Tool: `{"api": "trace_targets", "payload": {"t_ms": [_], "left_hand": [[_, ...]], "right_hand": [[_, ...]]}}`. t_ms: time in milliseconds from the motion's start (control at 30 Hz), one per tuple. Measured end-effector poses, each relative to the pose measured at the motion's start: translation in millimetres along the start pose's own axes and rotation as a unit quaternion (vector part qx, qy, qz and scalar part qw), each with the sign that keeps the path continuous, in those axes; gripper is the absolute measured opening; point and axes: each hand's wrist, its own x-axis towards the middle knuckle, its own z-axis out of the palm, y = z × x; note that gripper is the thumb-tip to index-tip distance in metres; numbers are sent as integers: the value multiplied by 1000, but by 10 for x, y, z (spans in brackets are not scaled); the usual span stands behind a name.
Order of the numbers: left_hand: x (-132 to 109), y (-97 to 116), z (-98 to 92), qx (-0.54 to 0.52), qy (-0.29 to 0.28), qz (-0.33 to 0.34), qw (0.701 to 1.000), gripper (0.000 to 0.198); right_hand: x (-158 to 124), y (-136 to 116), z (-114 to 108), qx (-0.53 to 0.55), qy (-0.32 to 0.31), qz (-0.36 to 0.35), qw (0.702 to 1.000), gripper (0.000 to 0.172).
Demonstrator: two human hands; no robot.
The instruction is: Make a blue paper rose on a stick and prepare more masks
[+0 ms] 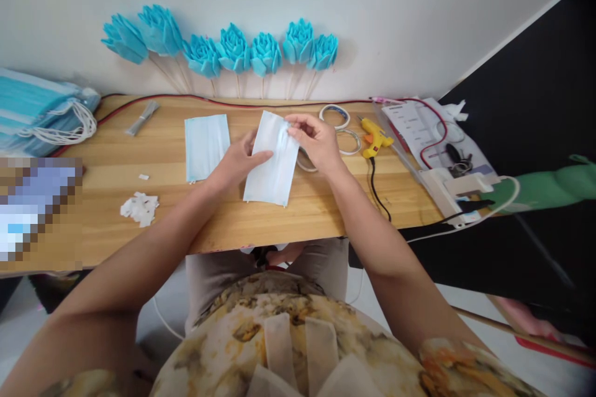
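Note:
A pale blue-white mask sheet [272, 167] is held tilted above the wooden table, without visible ear loops. My left hand [239, 160] grips its left edge, thumb across the front and fingers behind. At its upper right edge, my right hand [315, 136] pinches the sheet between thumb and fingers. A second mask sheet [205, 147] lies flat on the table just left of my left hand. Partly behind the held sheet and my right hand is a roll of tape [306, 162].
Blue flowers [234, 49] on sticks lean against the wall. Stacked masks [41, 111] lie at the left, near white scraps [139, 209]. On the right are tape rolls [348, 141], a yellow glue gun [375, 139], papers [414, 130] and a power strip [442, 195] with cables.

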Motion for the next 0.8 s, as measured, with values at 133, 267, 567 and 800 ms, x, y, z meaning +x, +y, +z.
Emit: {"api": "trace_targets", "payload": {"t_ms": [133,267,567,800], "left_hand": [[-20,63,-24,-131,4,-83,988,34],[70,97,-158,-206,126,4,970,39],[190,97,-363,-205,186,108,955,48],[278,8,-494,-223,227,112,941,46]], "right_hand": [[51,189,-19,92,55,24,994,46],[85,349,59,106,68,39,991,49],[48,-190,798,-259,-257,-74,928,28],[77,-233,976,-380,-308,-174,855,37]]}}
